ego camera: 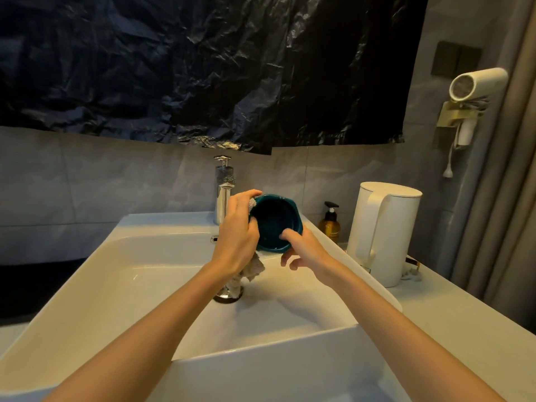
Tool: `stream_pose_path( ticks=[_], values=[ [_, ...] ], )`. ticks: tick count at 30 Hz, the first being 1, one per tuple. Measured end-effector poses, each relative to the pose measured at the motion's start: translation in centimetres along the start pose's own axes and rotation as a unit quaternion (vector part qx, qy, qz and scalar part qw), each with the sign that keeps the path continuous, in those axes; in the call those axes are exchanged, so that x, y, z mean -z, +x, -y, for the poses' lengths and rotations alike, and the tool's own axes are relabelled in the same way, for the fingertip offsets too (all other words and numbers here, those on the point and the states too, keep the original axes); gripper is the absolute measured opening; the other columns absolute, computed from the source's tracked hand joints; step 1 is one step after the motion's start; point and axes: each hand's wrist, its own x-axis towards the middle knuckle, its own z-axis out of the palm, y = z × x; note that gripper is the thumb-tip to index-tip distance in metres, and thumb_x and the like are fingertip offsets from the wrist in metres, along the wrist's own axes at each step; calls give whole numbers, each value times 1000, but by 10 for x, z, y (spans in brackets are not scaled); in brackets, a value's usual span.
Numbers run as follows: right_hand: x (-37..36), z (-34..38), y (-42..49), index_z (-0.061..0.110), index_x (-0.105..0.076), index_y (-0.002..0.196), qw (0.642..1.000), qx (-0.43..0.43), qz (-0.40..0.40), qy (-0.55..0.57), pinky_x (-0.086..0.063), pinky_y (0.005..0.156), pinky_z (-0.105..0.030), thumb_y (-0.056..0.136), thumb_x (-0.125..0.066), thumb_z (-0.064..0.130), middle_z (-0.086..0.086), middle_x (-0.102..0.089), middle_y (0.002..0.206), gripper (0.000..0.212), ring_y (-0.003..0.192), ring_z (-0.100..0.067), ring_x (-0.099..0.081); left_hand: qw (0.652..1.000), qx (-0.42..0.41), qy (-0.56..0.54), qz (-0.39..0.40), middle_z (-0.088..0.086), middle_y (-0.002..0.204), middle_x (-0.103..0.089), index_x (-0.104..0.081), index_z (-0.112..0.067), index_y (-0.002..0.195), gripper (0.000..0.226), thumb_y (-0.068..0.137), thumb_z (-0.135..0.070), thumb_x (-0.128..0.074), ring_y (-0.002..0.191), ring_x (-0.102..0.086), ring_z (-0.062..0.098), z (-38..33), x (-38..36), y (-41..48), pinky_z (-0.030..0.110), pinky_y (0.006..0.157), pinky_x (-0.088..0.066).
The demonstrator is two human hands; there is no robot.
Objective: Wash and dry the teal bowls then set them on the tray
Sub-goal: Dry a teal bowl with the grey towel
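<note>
I see the left hand point(237, 237) gripping a grey cloth point(255, 267) against the rim of the teal bowl point(275, 223), which is tilted open toward me above the white sink point(139, 288). The right hand point(306, 253) pinches its lower rim, thumb inside.

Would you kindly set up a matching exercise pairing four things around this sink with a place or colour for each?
1 bowl
2 kettle
3 hair dryer
4 soap bottle

A mounted on the wall
B held over the sink
C white, standing on the counter
D amber, with a black pump

Pairs: 1-B, 2-C, 3-A, 4-D.
</note>
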Motion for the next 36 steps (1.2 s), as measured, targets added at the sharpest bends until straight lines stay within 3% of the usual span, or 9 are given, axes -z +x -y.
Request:
stream_pose_path(
  ticks=[2,5,7,11,16,20,25,31,36],
  values=[
    [2,-1,1,19,-33,132,999,-9,27,-41,-50,68,-24,98,-48,28,0,-50,114,38,78,-12,-58,998,-22,53,5,3,136,-40,-43,-19,131,42,93,-1,-42,116,-44,13,1,6,3,12,90,-41],
    [9,4,4,19,-39,127,999,34,-9,-22,-48,79,-27,93,-57,23,-1,-51,116,39,99,-15,-55,979,-108,167,52,3,137,-39,-43,-17,132,47,89,-1,-47,113,-49,24,7,11,3,36,91,-48],
    [10,9,6,18,-47,120,989,94,-29,-106,-49,81,-27,89,-61,18,-1,-55,112,34,104,-19,-55,965,-144,200,92,3,136,-39,-43,-18,132,47,88,-3,-49,110,-51,27,10,10,1,38,87,-50],
    [6,12,11,20,-56,114,942,137,-43,-304,-52,86,-45,94,-47,28,-4,-64,104,23,94,-23,-59,960,-161,201,110,2,135,-40,-44,-18,132,46,89,-1,-47,109,-52,27,12,4,-3,37,86,-49],
    [3,1,13,19,-56,113,951,156,-73,-257,-53,87,-43,99,-39,34,-6,-64,105,27,94,-22,-59,973,-151,118,126,-5,133,-39,-47,-24,127,49,86,3,-49,115,-48,21,18,5,3,35,98,-45],
    [6,1,17,15,-61,97,975,140,-119,-127,-50,83,-46,89,-40,32,-7,-65,96,28,90,-26,-59,984,-144,46,94,-8,137,-35,-43,-31,129,35,96,-21,-45,124,-38,13,16,0,1,26,104,-32],
    [14,4,19,19,-49,108,976,72,-172,113,-42,78,-24,102,-37,23,-2,-56,104,14,99,-16,-50,991,-96,-56,77,-10,145,-22,-25,-43,137,41,97,-35,-31,131,-23,-2,5,-14,-8,22,110,-26],
    [12,-6,23,19,-55,109,972,159,-169,-27,-44,70,-13,103,-36,23,-2,-59,103,21,95,-15,-54,993,-58,-63,77,-11,139,-33,-34,-38,135,37,98,-38,-30,124,-35,3,5,-8,0,32,110,-34],
    [12,-14,23,17,-56,115,961,195,-146,-128,-49,81,-23,102,-39,23,-6,-61,107,22,98,-19,-56,991,-74,-13,109,-12,132,-41,-47,-33,129,37,97,-40,-29,119,-42,5,10,0,3,37,106,-40]
  ],
)
